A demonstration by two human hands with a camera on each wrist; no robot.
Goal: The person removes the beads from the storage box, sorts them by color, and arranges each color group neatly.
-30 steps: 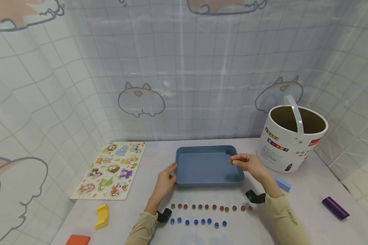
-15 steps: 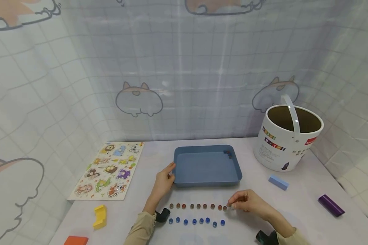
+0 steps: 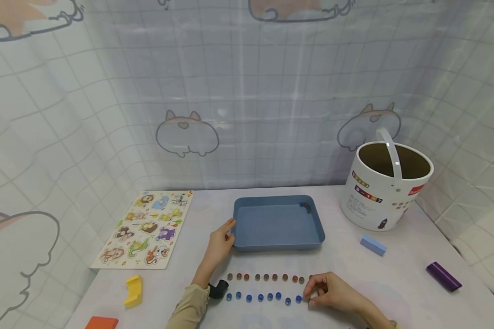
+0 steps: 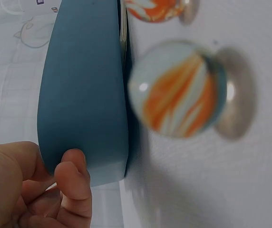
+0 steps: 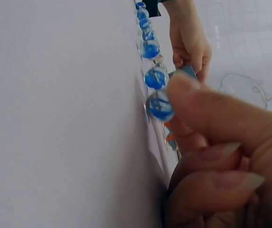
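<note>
At the left side of the blue-grey tray, my left hand holds the corner between thumb and fingers; the left wrist view shows the fingertips against the tray wall. My right hand is low over the table, thumb and forefinger pinched at the right end of a row of blue-swirled glass marbles. A marble shows at its thumb tip, partly covered by the thumb. Behind runs a row of orange-brown marbles, its right end hidden by the hand. Several marbles lie in the tray's far right corner.
A white bucket with a handle stands at the back right. Near it lie a light blue block and a purple block. To the left are an animal puzzle board, a yellow block and an orange-red block.
My right hand has come from the tray's right side toward the front, past the right end of the orange-brown row to the blue row. My left hand stays at the tray.
</note>
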